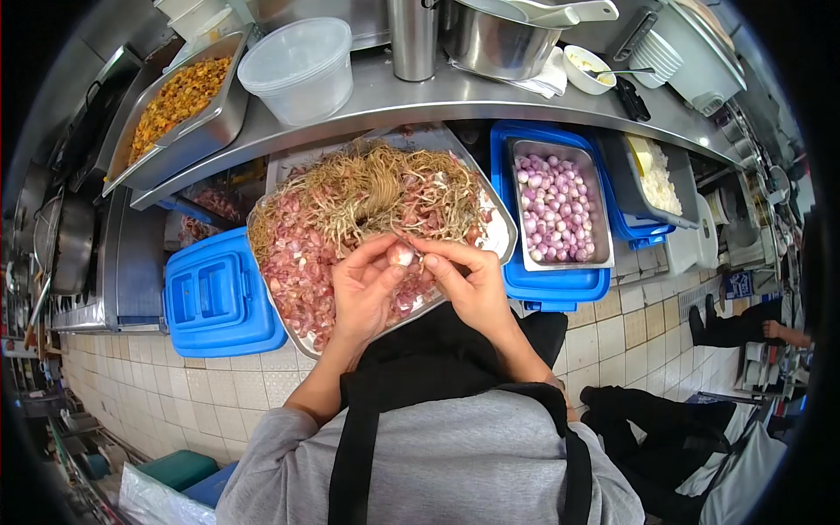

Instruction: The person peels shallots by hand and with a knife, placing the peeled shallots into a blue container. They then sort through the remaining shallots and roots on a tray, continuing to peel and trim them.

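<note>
Between my hands, over the near part of a large tray (494,232), is a small shallot (401,255) with a pale, partly bared surface. My left hand (363,284) grips it between thumb and fingers. My right hand (468,280) is closed in a pinch at the shallot's right side, where loose skin shows. Unpeeled reddish shallots (306,280) and skins fill the tray's left and front. Dry stalks and roots (376,188) are heaped across its back. To the right, peeled purple-white shallots (555,207) lie in a metal pan (569,265).
The pan rests on a blue lid (560,287); another blue lid (206,293) lies left of the tray. A steel shelf (376,101) overhangs the back, bearing a plastic tub (297,74) and a pot (499,44). Other people's dark-clothed legs (647,429) show at right.
</note>
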The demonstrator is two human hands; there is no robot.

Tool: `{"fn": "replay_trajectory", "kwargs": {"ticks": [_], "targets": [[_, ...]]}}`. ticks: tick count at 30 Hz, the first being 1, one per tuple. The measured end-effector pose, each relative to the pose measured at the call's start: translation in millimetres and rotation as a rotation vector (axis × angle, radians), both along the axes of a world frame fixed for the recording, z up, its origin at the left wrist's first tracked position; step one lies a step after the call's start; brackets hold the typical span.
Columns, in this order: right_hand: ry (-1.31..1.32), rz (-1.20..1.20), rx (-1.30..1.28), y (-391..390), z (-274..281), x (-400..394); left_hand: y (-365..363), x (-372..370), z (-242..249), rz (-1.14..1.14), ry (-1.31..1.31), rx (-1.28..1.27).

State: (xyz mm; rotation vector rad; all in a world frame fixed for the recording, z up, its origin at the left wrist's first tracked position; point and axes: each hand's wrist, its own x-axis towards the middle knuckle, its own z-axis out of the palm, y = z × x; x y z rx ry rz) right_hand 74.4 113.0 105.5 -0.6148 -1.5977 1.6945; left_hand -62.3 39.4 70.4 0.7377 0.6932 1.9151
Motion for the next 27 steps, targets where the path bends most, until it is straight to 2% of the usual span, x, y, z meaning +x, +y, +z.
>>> {"fn": "replay_trajectory", "kwargs": {"ticks": [2,5,9,15,18,24,27], "targets": [[0.011,0.106,-0.238,5.6,-1.0,6.5,-0.3,0.0,1.2,-0.046,-0.02,-0.021],[0.181,0.082,-0.357,9.8,-8.7,1.6,0.3,2.7,9.8,-0.066,-0.08,-0.062],[0.108,-0.042,-0.259,14.9,-15.3,0.8,0.8,-1.5,12.1,-0.085,-0.133,-0.054],[-0.101,-0.041,0.348,1.3,3.7,-0.2,0.9,-11.6,7.1,-0.019,-0.013,-0.055],[-0.088,-0.051,0.404,-1.0,5.2,-0.6,-0.7,-13.4,6.6,-0.015,0.062,-0.076],[-0.04,-0.055,0.366,-3.5,5.7,-1.5,-2.1,-7.8,16.0,-0.043,-0.017,-0.108],[-0.142,-0.038,0.395,-3.8,11.4,2.4,-1.9,-7.9,16.1,-0.062,-0.023,-0.098]]}}
